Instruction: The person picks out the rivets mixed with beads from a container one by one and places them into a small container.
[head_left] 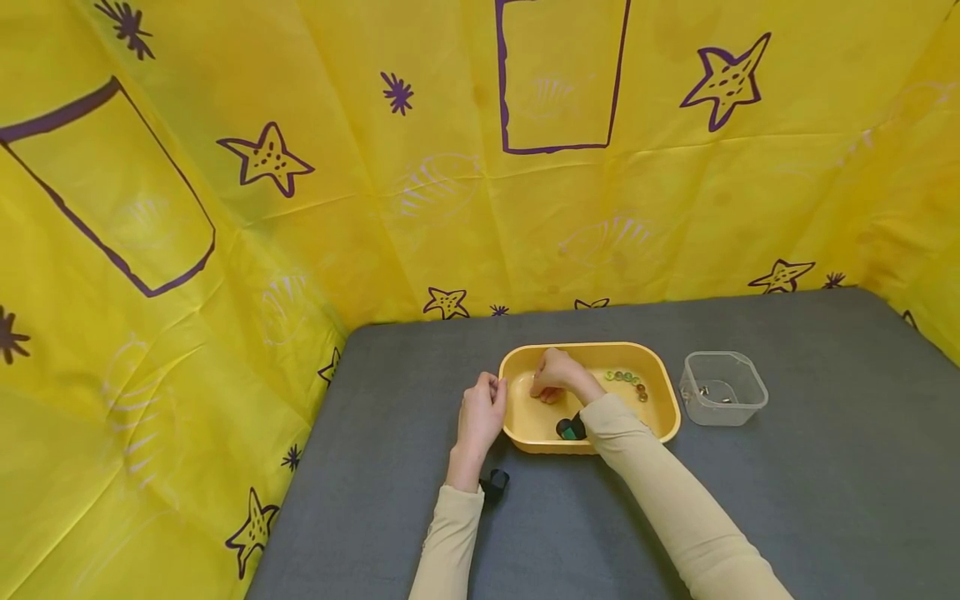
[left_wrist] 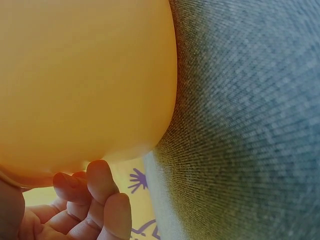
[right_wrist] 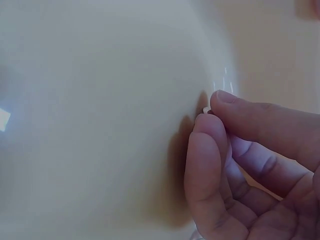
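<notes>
A yellow plastic basin [head_left: 534,423] stands on the grey table. At its left end my left hand [head_left: 480,412] holds the rim, and the left wrist view shows curled fingers [left_wrist: 102,182] against the outer wall. My right hand [head_left: 561,375] reaches inside, low over the left part of the basin floor. Between its thumb and fingertips it pinches a small pale, shiny piece [right_wrist: 206,110], mostly hidden by the fingers. Several small round glassy beads [head_left: 627,377], greenish and brown, lie in a bent row at the basin's right side.
To the right of the basin stands a clear plastic container [head_left: 738,412] with a few small shiny pieces [head_left: 703,391] inside. Behind the table [head_left: 840,467] hangs a yellow cloth [head_left: 352,233] with purple starfish drawings; it also runs along the left side.
</notes>
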